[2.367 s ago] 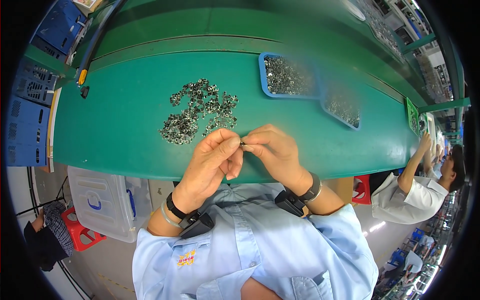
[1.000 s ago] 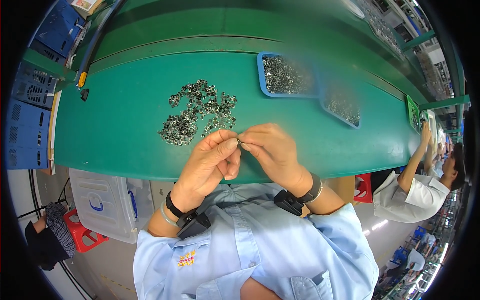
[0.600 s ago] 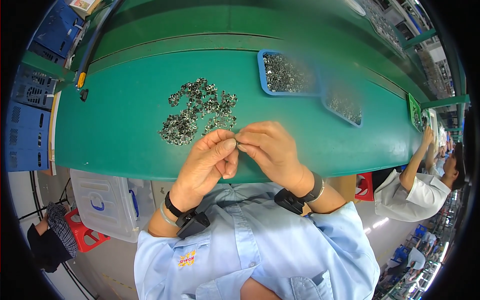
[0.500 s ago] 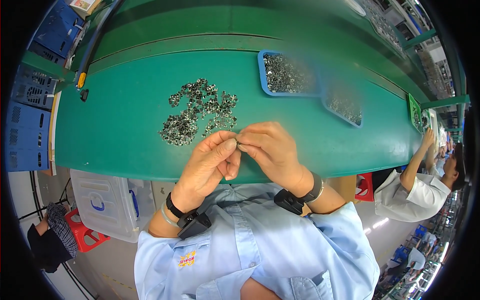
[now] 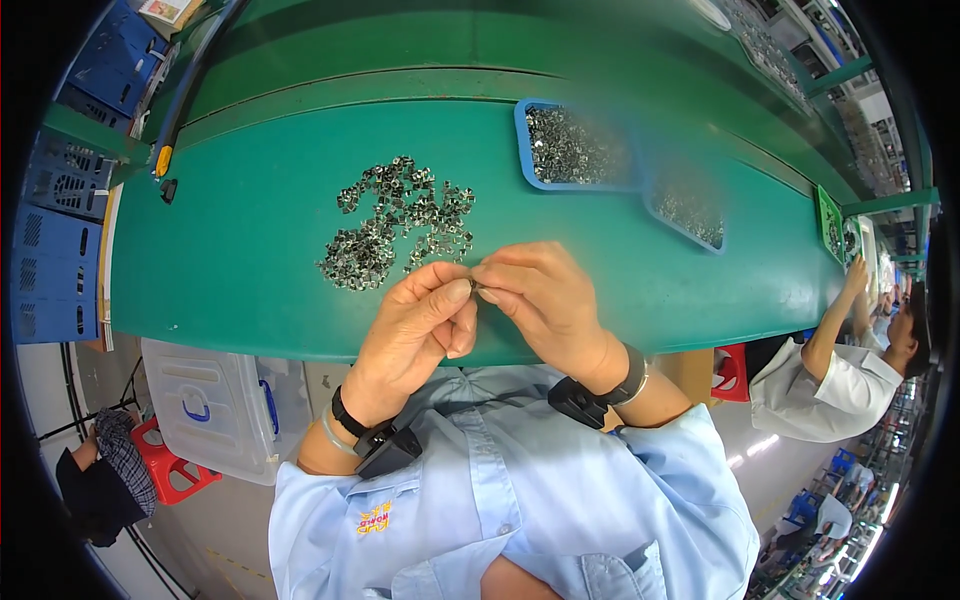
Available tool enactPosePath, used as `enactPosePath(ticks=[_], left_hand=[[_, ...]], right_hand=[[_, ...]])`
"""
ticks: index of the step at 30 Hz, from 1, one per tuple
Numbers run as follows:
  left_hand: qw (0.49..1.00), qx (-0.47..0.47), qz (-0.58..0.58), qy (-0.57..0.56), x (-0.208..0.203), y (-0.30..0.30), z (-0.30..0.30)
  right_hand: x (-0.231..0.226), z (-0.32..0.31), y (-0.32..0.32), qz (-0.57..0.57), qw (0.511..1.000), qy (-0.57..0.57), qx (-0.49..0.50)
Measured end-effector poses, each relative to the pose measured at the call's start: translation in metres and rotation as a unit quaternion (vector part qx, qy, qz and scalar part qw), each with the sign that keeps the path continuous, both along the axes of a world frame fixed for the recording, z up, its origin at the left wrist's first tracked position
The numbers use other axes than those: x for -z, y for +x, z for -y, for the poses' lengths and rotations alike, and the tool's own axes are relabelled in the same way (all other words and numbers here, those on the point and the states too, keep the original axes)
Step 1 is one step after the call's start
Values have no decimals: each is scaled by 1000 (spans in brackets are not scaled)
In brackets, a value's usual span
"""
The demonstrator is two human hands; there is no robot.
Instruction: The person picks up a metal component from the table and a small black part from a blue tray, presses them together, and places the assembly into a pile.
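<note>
My left hand (image 5: 415, 325) and my right hand (image 5: 545, 300) meet fingertip to fingertip over the near edge of the green table (image 5: 250, 270). Between the thumbs and forefingers they pinch a small metal part (image 5: 474, 287), mostly hidden by the fingers. Just beyond the hands lies a loose pile of small grey metal parts (image 5: 395, 220). Both wrists wear dark bands.
A blue tray (image 5: 575, 145) full of similar metal parts sits at the back right, with a second tray (image 5: 690, 210) beside it. Blue crates (image 5: 50, 240) stand at the left. A clear plastic bin (image 5: 210, 410) sits below the table. Another person in white (image 5: 840, 370) works at the right.
The hands stay together at the same spot with only slight finger shifts. The person at the right has moved an arm a little.
</note>
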State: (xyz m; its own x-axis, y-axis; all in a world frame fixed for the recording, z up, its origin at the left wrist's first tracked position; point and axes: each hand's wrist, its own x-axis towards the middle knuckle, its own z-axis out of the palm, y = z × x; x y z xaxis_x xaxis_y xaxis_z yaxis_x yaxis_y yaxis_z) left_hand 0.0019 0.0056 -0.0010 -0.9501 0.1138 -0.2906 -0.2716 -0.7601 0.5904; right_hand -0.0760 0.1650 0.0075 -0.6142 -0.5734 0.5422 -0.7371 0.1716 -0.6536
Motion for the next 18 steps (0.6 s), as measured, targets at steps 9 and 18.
enactPosePath(ticks=[9, 18], left_hand=[[1000, 9, 7, 7, 0, 1, 2], [1000, 19, 3, -14, -3, 0, 3]], right_hand=[[-7, -2, -9, -38, 999, 5, -22], [-12, -3, -14, -53, 996, 28, -60]])
